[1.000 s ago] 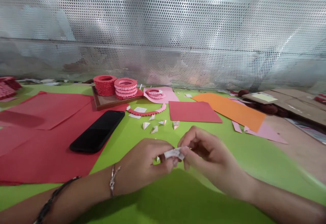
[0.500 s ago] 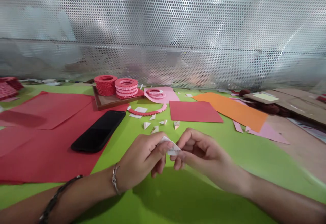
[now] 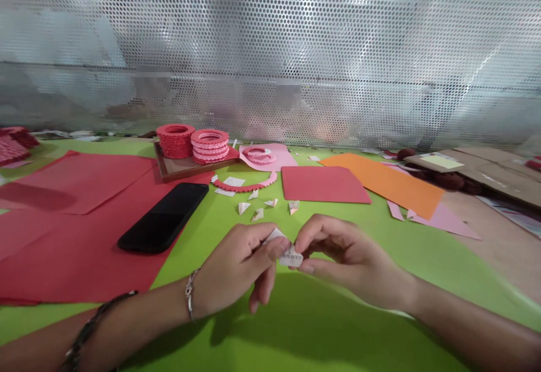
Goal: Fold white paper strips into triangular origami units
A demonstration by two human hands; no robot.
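A small folded white paper (image 3: 291,257) with print on it is held between both hands above the green table (image 3: 262,332). My left hand (image 3: 240,265) pinches its left part between thumb and index finger. At the paper's right end, the thumb and index fingertips of my right hand (image 3: 350,259) close on it. Just beyond the hands lie several small folded paper pieces (image 3: 244,208). Behind them is a curved red and pink scalloped paper strip (image 3: 249,186) with white scraps (image 3: 234,181) beside it.
A black phone (image 3: 164,217) rests on red sheets (image 3: 97,253) at left. Stacked paper rings (image 3: 210,146) stand on a brown tray (image 3: 169,176). Red card (image 3: 323,185), orange paper (image 3: 389,183) and cardboard (image 3: 499,172) lie to the right. A perforated metal panel (image 3: 270,51) stands behind.
The paper has turned and shifted slightly down, showing more of its printed side. My right index finger has come down onto its edge, and my left lower fingers have moved lower.
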